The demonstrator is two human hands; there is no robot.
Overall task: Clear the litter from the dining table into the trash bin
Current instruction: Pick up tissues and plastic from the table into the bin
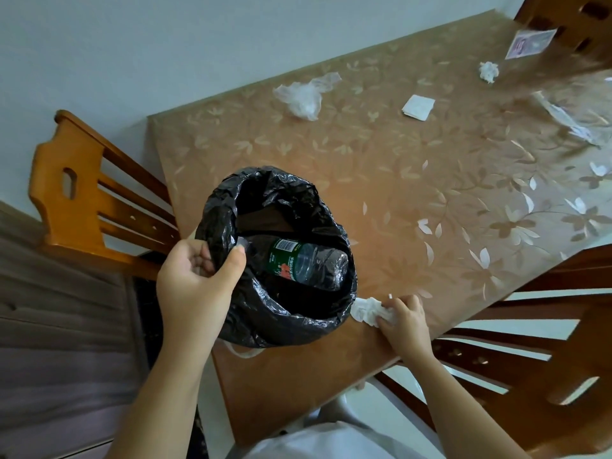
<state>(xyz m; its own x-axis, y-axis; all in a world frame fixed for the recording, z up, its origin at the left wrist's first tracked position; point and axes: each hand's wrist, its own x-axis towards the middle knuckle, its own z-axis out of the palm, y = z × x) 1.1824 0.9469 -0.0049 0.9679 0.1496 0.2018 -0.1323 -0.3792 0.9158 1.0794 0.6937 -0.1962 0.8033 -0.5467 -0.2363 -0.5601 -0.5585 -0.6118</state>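
My left hand (195, 279) grips the rim of a trash bin lined with a black bag (298, 323), held over the near left corner of the dining table (397, 193). Inside the bin lies a clear plastic bottle (304, 263) with a green label. My right hand (405, 321) is closed on a crumpled white tissue (364, 309) at the table's near edge, right beside the bin. Farther off lie a clear plastic bag (306, 96), a folded white napkin (418, 107), a tissue ball (488, 71), a torn wrapper (563, 117) and a pink paper (530, 44).
Wooden chairs stand at the left (82, 193), at the right (530, 342) and at the far end (569, 21) of the table. A pale wall runs behind the table. A grey-brown sofa (59, 326) sits at the lower left.
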